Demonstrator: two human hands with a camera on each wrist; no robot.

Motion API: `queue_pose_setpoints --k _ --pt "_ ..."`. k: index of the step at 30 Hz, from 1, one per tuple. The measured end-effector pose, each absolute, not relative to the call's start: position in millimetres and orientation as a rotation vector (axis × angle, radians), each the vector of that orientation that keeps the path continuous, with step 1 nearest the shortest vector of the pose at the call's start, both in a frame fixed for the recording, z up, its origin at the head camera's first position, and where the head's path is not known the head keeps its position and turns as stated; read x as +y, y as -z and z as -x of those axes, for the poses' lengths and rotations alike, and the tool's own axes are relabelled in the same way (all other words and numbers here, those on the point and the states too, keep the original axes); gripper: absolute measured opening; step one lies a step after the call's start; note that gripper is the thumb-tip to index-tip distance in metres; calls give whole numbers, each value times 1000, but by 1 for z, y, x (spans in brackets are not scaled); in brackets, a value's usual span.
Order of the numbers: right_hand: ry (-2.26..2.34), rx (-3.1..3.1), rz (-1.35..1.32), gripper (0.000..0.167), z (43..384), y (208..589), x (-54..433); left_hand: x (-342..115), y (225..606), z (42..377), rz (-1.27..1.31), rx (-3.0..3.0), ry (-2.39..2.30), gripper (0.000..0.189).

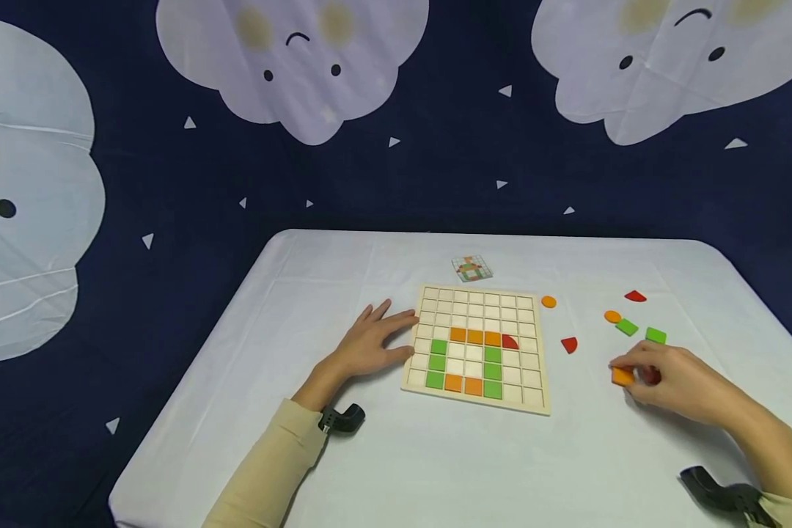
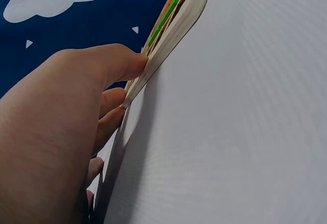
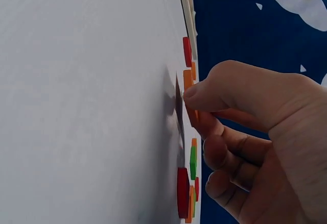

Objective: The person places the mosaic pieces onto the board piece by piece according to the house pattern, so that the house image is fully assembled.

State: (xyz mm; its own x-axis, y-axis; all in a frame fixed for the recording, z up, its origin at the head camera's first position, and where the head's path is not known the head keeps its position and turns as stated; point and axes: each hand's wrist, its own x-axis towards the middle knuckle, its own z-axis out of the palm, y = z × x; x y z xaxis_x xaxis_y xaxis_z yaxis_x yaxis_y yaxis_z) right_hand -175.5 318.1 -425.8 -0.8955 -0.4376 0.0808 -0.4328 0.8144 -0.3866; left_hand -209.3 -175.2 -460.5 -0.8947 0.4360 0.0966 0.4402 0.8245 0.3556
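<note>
My left hand touches the left edge of a wooden grid board, its thumb and fingertips against the rim. On the board, orange square tiles, green square tiles and one red quarter-circle tile sit in cells. To the right of the board, my right hand pinches an orange square tile between thumb and fingers. The right wrist view shows this orange tile tilted on edge, with its shadow on the cloth beside it. A red piece lies partly hidden beneath the right hand.
Loose pieces lie right of the board: orange discs, red quarter-circles and green tiles. A small pattern card lies behind the board. A white cloth covers the table, against a dark cloud-print backdrop.
</note>
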Motion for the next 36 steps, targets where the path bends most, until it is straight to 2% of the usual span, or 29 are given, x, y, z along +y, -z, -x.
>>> queue_pose_setpoints --k 15,36 --pt "677 2929 675 34 193 425 290 -175 458 209 726 -2997 576 59" --pt "820 2859 774 38 218 427 257 -176 459 210 732 -2987 592 59"
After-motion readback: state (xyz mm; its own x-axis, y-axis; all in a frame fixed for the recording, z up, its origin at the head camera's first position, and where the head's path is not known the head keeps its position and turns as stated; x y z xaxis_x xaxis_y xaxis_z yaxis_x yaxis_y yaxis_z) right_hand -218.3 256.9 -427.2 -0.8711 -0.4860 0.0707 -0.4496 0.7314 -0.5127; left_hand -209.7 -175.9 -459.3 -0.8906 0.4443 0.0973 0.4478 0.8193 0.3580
